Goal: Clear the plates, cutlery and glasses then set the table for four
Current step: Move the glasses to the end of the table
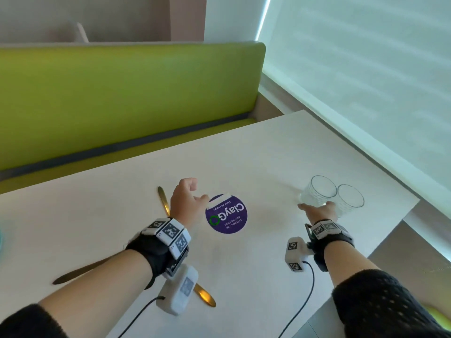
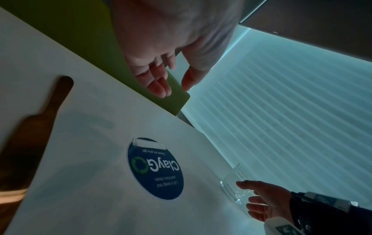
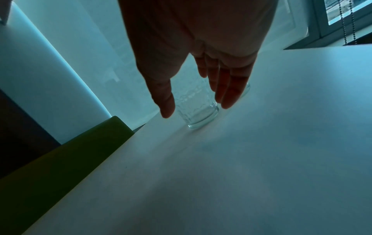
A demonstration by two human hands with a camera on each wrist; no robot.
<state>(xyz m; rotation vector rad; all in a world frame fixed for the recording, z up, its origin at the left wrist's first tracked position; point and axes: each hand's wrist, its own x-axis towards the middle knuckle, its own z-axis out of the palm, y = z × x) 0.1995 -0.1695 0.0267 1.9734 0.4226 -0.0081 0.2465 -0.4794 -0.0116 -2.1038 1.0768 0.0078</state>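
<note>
Nearest the person, a gold spoon [image 1: 206, 295] lies on the white table [image 1: 244, 276], its handle passing under the left wrist; a dark knife [image 1: 75, 273] lies to its left, and a second gold piece of cutlery [image 1: 164, 200] shows beyond the wrist. The left hand [image 1: 186, 200] hangs above the table beside the round purple sticker [image 1: 227, 213]; its fingers [image 2: 159, 85] are loosely curled, thumb apart, holding nothing. Farther right, the right hand [image 1: 319, 212] reaches to the nearer glass [image 1: 317, 191]; its fingers [image 3: 227, 89] are straight and close together, the thumb spread wide on the glass's other side; whether they touch it I cannot tell. The second glass [image 1: 350, 197] stands touching the first, near the table's far right edge; behind the table runs a green bench [image 1: 122, 98].
</note>
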